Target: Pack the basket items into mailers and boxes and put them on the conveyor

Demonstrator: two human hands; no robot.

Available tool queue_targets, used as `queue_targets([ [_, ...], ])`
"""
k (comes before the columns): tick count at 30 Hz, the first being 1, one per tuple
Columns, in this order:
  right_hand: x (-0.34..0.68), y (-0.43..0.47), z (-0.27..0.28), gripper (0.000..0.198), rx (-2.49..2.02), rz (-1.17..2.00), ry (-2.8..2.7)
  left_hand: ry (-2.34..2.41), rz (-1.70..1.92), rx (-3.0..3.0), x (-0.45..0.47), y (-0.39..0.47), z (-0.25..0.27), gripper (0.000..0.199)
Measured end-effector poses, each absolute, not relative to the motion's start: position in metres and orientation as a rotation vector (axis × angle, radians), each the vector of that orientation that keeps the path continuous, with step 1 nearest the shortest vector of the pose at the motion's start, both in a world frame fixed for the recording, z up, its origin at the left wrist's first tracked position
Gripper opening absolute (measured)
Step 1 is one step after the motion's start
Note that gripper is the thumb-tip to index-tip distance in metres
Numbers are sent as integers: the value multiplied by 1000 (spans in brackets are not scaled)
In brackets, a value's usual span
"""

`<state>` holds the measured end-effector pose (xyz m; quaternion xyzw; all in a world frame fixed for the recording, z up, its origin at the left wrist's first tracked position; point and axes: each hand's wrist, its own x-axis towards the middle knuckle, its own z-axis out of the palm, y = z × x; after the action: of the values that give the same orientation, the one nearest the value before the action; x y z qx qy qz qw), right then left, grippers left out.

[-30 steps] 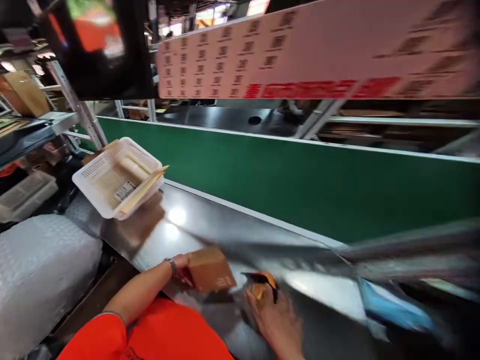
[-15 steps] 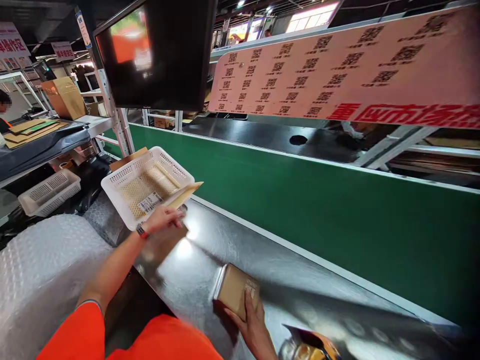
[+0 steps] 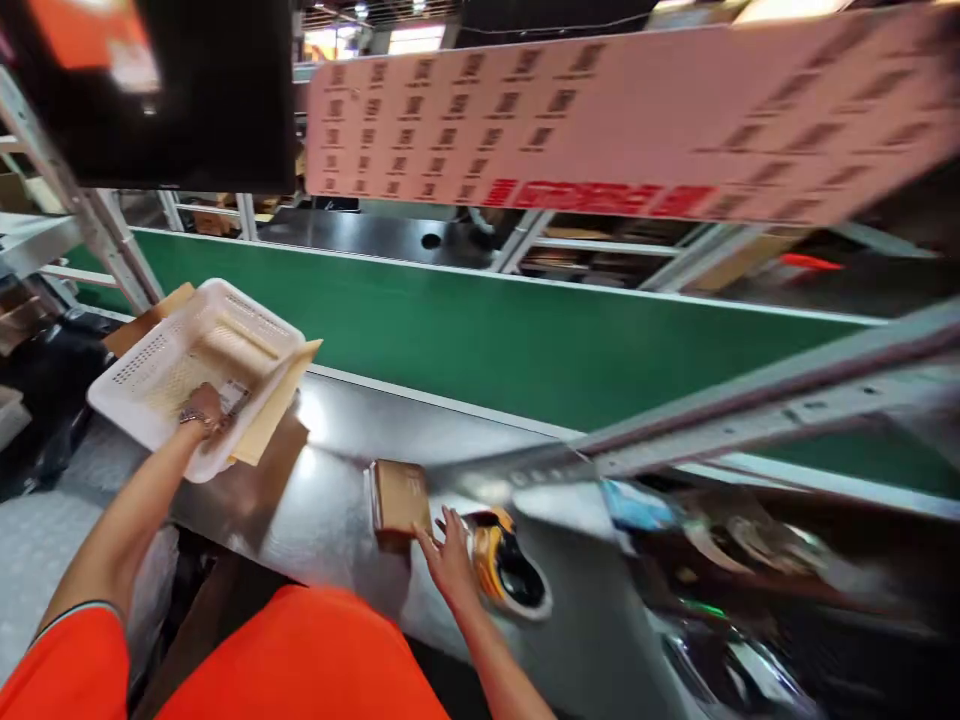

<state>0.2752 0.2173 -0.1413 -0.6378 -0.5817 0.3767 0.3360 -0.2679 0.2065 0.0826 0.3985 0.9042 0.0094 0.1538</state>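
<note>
My left hand [image 3: 204,406] reaches down into a white perforated plastic basket [image 3: 142,365]. It is at the edge of a printed white label [image 3: 233,395] on the basket floor; its fingers point down and are mostly hidden, so I cannot tell whether they grip it. My right hand [image 3: 450,558] has its fingers spread and holds nothing. It hovers between a small brown cardboard box [image 3: 403,495] on the metal table and a yellow-and-black tape dispenser [image 3: 510,565]. A tan envelope [image 3: 274,410] leans against the basket's near right side.
Behind the metal table [image 3: 330,500] runs a green conveyor belt [image 3: 450,330]. A slanted metal post [image 3: 750,420] crosses on the right. Overhead hang a pink board with codes [image 3: 637,120] and a monitor [image 3: 210,110]. Bubble wrap [image 3: 37,560] lies at lower left.
My left hand has moved from beside the envelope down into the basket. My right hand has let go of the cardboard box and opened beside it. The view has swung right.
</note>
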Motion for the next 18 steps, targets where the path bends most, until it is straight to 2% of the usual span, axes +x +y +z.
queue_targets([
  [4,280,209,-107,88,-1680,1014,-1199,2472,-69,1316,-285,223,88,13],
  [5,281,209,-101,83,-1674,997,-1166,2469,-73,1352,-287,226,92,9],
  [7,280,208,-88,77,-1649,989,-1102,2538,51,1399,-283,229,104,17],
  [10,266,209,-56,74,-1580,1018,-1056,2584,652,1500,-250,223,123,26],
  [12,250,207,-22,71,-1488,1038,-1071,2314,979,1689,-207,211,132,25],
  [13,241,205,-3,69,-1409,1050,-1111,2105,1019,1813,-181,203,133,24],
  [16,221,198,54,63,-1153,1049,-1370,1508,786,2044,-103,187,126,17],
  [18,217,194,78,47,-1082,1070,-1578,1351,615,2017,-64,186,115,14],
])
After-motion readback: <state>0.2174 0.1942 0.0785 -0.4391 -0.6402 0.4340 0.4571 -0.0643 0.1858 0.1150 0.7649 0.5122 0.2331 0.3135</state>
